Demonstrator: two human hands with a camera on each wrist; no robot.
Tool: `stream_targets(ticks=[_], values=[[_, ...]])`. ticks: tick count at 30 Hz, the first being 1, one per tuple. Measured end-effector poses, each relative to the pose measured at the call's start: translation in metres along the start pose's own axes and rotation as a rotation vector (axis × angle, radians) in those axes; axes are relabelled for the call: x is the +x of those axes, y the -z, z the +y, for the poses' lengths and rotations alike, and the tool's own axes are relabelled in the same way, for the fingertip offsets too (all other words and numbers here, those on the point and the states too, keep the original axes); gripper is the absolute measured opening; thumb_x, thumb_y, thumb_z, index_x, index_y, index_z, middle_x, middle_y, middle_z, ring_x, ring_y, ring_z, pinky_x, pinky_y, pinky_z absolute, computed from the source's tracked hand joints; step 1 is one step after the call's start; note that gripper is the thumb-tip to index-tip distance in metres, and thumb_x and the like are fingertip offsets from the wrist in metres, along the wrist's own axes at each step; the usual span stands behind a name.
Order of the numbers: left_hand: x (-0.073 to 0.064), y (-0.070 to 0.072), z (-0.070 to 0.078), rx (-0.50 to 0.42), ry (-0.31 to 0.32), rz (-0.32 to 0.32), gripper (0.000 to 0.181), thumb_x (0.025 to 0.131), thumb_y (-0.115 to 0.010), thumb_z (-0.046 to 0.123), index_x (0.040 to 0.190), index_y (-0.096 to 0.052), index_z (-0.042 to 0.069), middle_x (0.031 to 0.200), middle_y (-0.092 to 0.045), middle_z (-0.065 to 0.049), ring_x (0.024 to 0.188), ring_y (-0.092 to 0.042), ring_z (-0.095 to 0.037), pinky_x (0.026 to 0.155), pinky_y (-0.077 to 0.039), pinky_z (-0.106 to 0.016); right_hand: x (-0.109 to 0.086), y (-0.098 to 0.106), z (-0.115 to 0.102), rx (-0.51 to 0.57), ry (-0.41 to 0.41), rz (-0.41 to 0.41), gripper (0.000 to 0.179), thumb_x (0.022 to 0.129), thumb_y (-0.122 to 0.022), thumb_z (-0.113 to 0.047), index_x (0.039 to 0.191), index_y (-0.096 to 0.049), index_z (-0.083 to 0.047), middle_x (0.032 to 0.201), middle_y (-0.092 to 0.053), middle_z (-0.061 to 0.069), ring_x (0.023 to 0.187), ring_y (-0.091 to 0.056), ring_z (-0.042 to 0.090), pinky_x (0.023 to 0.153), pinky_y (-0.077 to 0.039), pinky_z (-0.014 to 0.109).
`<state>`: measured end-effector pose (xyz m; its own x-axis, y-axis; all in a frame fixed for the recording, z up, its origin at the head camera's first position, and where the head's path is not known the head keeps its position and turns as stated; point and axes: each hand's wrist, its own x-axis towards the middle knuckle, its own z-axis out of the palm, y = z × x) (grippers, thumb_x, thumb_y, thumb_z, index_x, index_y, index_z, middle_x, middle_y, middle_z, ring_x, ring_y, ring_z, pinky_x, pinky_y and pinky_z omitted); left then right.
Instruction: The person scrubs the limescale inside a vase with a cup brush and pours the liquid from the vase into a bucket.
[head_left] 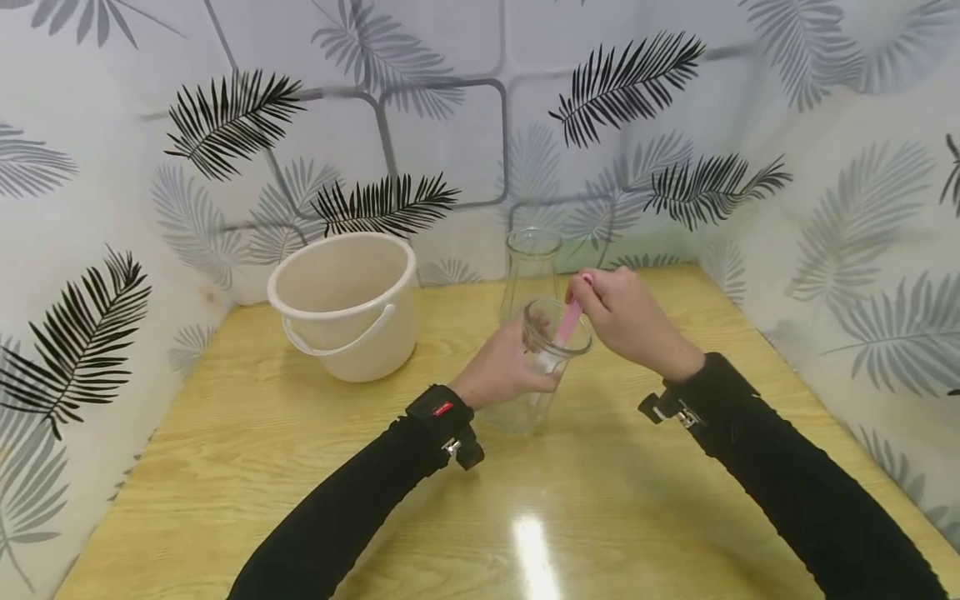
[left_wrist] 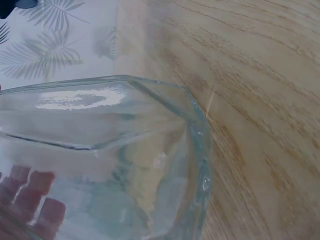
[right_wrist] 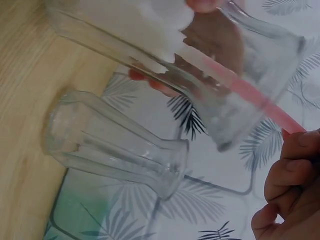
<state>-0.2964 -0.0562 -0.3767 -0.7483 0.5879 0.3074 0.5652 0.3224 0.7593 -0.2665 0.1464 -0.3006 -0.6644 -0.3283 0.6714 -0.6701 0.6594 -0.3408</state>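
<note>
My left hand (head_left: 502, 367) grips a clear glass vase (head_left: 551, 364) round its body, and the vase leans slightly with its mouth toward the right. Between the fingers of my right hand (head_left: 622, 317) is the pink handle of a bottle brush (head_left: 572, 321), which slants down through the mouth. Its white head (right_wrist: 150, 30) shows through the glass in the right wrist view, inside the body. The left wrist view shows the thick faceted base (left_wrist: 200, 175), with fingers (left_wrist: 40, 200) seen through it. A second glass vase (head_left: 532, 265) stands upright just behind.
A cream bucket (head_left: 393, 342) with its handle hanging down in front stands back left on the wooden table (head_left: 247, 467). Leaf-patterned walls (head_left: 465, 125) enclose the back and both sides.
</note>
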Motion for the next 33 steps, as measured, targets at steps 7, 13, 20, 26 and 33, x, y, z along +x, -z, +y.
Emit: stream_targets(ticks=[7,13,20,26,33], values=[[-0.002,0.003,-0.003,0.011,-0.048,-0.013,0.075,0.078,-0.082,0.019,0.140,-0.040,0.027,0.132,-0.056,0.003,0.115,-0.059,-0.014,0.101,-0.050,-0.043,-0.007,-0.024,0.000,0.005,0.092,-0.088,0.029,0.104,-0.052,-0.006,0.080,-0.067,-0.006,0.057,-0.049,-0.006,0.051,-0.034,0.006,0.061,-0.036,0.030],[-0.004,0.005,-0.006,-0.021,0.008,0.009,0.069,0.076,-0.083,0.018,0.131,-0.041,0.019,0.128,-0.057,-0.003,0.106,-0.060,-0.019,0.085,-0.053,-0.034,0.005,-0.001,-0.003,-0.009,0.155,0.021,0.018,0.099,-0.059,-0.003,0.085,-0.071,-0.005,0.057,-0.048,-0.006,0.054,-0.037,0.009,0.070,-0.030,0.033],[0.001,0.004,-0.005,-0.079,-0.007,-0.007,0.081,0.076,-0.083,0.016,0.141,-0.035,0.019,0.129,-0.060,0.003,0.128,-0.055,-0.010,0.109,-0.042,-0.031,0.015,0.040,-0.017,-0.023,0.277,0.144,0.012,0.093,-0.064,0.004,0.090,-0.073,-0.003,0.060,-0.051,-0.006,0.057,-0.042,0.008,0.070,-0.028,0.029],[0.003,0.005,-0.004,-0.074,0.002,0.008,0.076,0.077,-0.083,0.017,0.137,-0.037,0.018,0.126,-0.060,-0.001,0.118,-0.060,-0.014,0.099,-0.050,-0.032,0.009,0.028,-0.015,-0.027,0.284,0.076,0.009,0.091,-0.068,0.002,0.094,-0.074,-0.003,0.077,-0.070,0.001,0.063,-0.051,0.011,0.071,-0.026,0.032],[0.000,0.004,-0.004,-0.071,0.008,-0.022,0.072,0.078,-0.082,0.017,0.136,-0.040,0.023,0.136,-0.055,0.002,0.118,-0.059,-0.017,0.093,-0.053,-0.031,-0.004,-0.011,0.004,0.015,0.252,-0.095,0.008,0.093,-0.070,-0.006,0.085,-0.071,-0.009,0.070,-0.063,-0.004,0.060,-0.044,0.006,0.070,-0.028,0.033]])
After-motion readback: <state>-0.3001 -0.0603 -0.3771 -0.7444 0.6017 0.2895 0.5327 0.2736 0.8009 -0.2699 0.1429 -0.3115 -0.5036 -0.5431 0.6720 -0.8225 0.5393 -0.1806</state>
